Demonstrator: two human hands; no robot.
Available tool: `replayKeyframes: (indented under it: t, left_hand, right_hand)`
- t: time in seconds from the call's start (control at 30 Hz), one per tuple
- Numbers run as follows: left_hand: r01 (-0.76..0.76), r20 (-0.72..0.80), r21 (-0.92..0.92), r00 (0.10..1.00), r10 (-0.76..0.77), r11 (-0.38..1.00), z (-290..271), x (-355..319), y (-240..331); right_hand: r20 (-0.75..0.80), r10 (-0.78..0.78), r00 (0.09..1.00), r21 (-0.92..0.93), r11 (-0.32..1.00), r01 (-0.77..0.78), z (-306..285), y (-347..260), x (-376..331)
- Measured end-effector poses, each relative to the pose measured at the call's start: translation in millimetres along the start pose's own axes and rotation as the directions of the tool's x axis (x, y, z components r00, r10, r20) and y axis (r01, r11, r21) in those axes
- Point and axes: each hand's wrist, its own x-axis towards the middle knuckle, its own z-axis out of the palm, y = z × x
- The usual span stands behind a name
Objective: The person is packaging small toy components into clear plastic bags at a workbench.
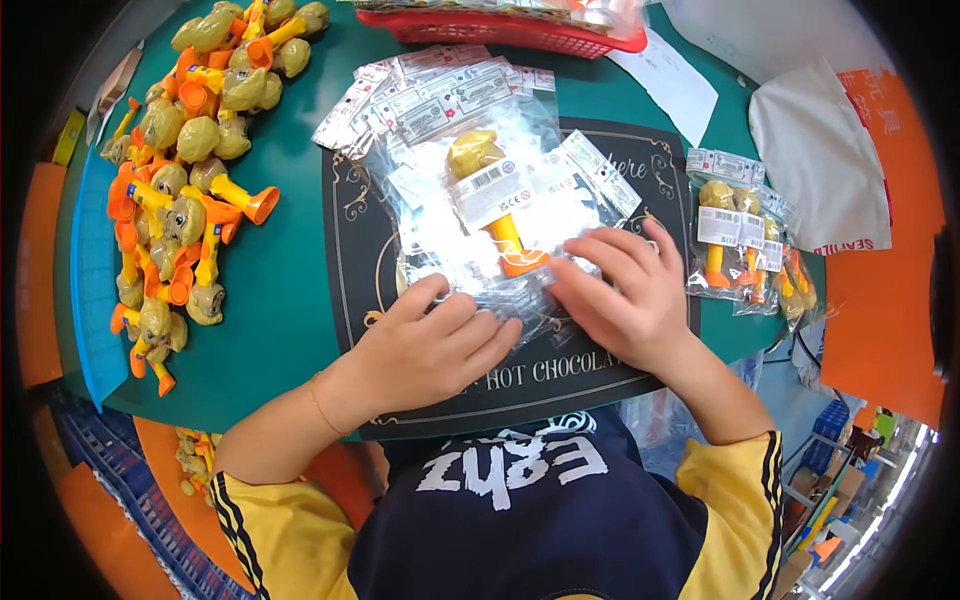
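A clear plastic bag (pixel 520 215) lies on a black mat (pixel 350 250) in front of me, and inside it is a yellow toy with an orange handle (pixel 497 200). My left hand (pixel 430 345) presses flat on the bag's lower left edge. My right hand (pixel 625 285) rests on its lower right edge, fingers spread over the plastic. Neither hand grips the bag; both lie on it. Behind the bag a stack of empty clear bags with white labels (pixel 430 100) fans out.
A big heap of unpacked yellow and orange toys (pixel 185 170) covers the left of the green table (pixel 290 330). Several bagged toys (pixel 745 245) lie at the right. A red basket (pixel 500 25) stands at the back, white paper and cloth (pixel 815 150) at the right.
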Motion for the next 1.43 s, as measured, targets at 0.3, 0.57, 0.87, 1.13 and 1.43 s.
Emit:
replayKeyframes:
  t: [0.3,0.57,0.87,1.13,1.43]
  left_hand:
    - [0.014,-0.235,0.039,0.972,-0.004,0.999,10.2,4.0,-3.4]
    - [0.057,-0.233,0.079,0.972,-0.037,0.995,11.2,6.0,-10.1]
    - [-0.004,-0.185,0.029,0.983,0.010,1.000,8.8,5.1,-10.0]
    - [-0.078,-0.007,-0.050,0.997,0.078,0.996,0.4,1.9,-14.4]
    - [-0.087,0.002,-0.059,0.996,0.087,0.995,-0.7,-0.9,-14.7]
  right_hand:
    - [0.001,0.387,0.922,0.575,0.754,-0.317,16.9,2.8,5.7]
    - [0.220,0.506,0.834,0.748,0.461,-0.477,20.6,-4.3,-2.2]
    - [0.292,0.423,0.858,0.635,0.585,-0.505,9.0,6.3,-9.9]
    - [0.225,-0.015,0.974,0.534,0.838,-0.110,-15.1,43.7,-7.5]
    - [0.136,-0.362,0.922,0.206,0.921,0.332,0.4,32.6,-20.2]
